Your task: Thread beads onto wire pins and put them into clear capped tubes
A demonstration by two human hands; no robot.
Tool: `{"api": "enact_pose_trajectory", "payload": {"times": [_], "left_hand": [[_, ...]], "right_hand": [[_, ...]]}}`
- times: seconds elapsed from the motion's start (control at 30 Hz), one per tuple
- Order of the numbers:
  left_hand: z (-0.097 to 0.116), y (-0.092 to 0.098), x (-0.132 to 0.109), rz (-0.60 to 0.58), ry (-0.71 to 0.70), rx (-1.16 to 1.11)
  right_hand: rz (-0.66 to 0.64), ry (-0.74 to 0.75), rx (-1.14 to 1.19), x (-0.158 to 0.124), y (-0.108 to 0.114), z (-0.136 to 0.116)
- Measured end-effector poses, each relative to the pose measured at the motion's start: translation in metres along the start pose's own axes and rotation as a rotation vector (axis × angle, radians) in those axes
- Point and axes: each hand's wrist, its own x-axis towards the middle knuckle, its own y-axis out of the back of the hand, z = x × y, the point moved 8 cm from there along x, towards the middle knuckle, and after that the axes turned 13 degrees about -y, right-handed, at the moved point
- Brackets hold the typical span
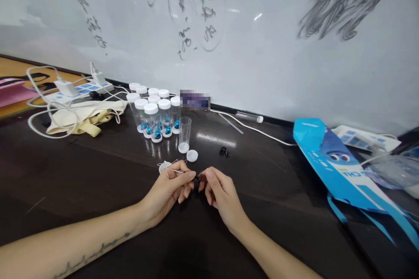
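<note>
My left hand point(173, 185) pinches a thin white stick or cord and the left side of a small black piece point(197, 178). Close on its right, my right hand point(220, 187) has its fingertips closed at the same black piece, whose shape is mostly hidden. Just beyond them, a white cap point(192, 155) lies beside an uncapped clear tube point(185, 133) standing upright. Another white round lid point(164, 167) is partly behind my left hand. Several capped tubes point(151, 117) with shiny blue things inside stand behind, to the left. Small black pieces point(224, 151) lie to the right.
A cream cloth bag point(88, 115) and a power strip point(81, 90) with white cables are at the left. A blue bag point(340, 161) lies at the right near a second power strip point(365, 138). One clear tube point(248, 117) lies along the whiteboard point(255, 65).
</note>
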Motion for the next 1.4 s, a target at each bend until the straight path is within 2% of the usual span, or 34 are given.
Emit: {"api": "enact_pose_trajectory", "payload": {"times": [0.5, 0.67, 0.93, 1.4], "left_hand": [[0.001, 0.0, 0.0, -0.024, -0.031, -0.004], [0.0, 0.001, 0.0, -0.016, -0.032, -0.002], [-0.001, -0.001, 0.001, -0.026, -0.014, 0.007], [0.002, -0.001, 0.001, -0.004, -0.023, -0.014]], "right_hand": [[0.024, 0.089, 0.067, -0.003, 0.004, -0.012], [0.031, 0.033, 0.016, 0.0, 0.002, -0.005], [0.007, 0.024, -0.038, 0.002, -0.001, -0.001], [0.022, 0.025, 0.002, -0.001, 0.0, -0.005]]}}
